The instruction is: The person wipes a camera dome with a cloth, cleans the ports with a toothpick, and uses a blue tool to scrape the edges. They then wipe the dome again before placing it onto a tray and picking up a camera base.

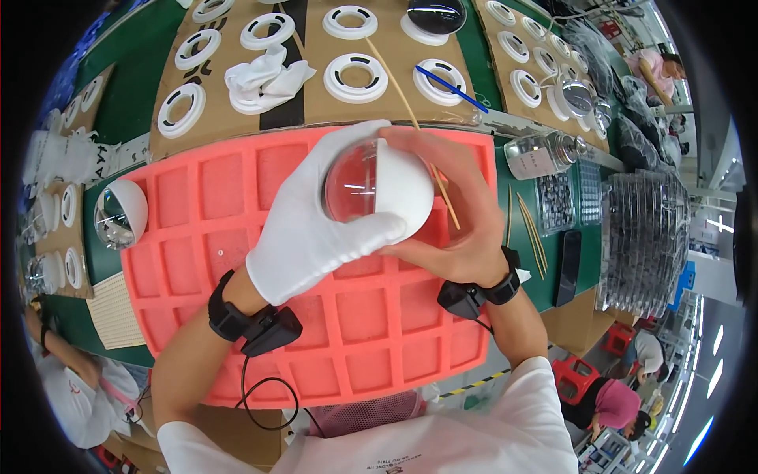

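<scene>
Spreading beneath the person's forearms, a coral tray (363,316) of square pockets lies on the green bench (101,259). Over its far half, the gloved left hand (316,213) and bare right hand (466,201) curve around opposite sides of a ball (404,189), holding it between them, clear half left, white half right. A wooden stick (393,83) slants past the right hand's fingers. At left sits a similar ball (134,209); at right, loose sticks (533,233), then a glass bottle (541,154). Farther, a white cloth (268,79) and white rings (355,77) rest on cardboard (229,134).
</scene>
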The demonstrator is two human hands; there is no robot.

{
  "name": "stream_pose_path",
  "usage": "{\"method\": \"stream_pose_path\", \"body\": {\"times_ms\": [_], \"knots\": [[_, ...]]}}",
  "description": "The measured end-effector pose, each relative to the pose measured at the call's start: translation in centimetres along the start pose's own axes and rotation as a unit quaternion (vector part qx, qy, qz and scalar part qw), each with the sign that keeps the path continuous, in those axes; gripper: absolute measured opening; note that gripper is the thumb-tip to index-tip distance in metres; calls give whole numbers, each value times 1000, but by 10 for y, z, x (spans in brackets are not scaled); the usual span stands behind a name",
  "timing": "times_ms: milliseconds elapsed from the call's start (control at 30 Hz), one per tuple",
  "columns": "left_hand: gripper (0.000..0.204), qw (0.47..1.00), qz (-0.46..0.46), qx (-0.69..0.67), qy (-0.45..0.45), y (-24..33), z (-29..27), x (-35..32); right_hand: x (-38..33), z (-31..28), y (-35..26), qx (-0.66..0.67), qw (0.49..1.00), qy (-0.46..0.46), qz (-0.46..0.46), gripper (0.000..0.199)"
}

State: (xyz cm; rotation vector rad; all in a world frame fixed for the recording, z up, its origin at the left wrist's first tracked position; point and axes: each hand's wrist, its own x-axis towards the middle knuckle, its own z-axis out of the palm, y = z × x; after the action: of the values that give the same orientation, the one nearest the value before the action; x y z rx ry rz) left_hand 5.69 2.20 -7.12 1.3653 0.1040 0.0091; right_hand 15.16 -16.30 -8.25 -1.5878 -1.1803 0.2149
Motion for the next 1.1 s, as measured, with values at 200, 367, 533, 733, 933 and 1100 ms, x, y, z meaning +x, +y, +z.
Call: {"method": "stream_pose_path", "body": {"times_ms": [200,367,533,733,933,1100], "knots": [[90,974,175,143,29,-11,-11,-5,0,5,2,219,974,50,32,77],[92,906,299,299,16,-6,-10,-2,4,3,-10,256,949,38,182,72],[93,890,309,335,5,-8,-7,-5,1,10,-16,291,937,60,181,86],[103,923,291,252,-4,-10,-1,-5,-4,0,-13,255,956,49,138,103],[104,992,125,-20,-19,-16,1,-7,-3,3,-10,235,967,43,84,105],[91,997,6,-74,-4,-9,4,-7,-1,2,-12,148,988,-20,33,101]]}}
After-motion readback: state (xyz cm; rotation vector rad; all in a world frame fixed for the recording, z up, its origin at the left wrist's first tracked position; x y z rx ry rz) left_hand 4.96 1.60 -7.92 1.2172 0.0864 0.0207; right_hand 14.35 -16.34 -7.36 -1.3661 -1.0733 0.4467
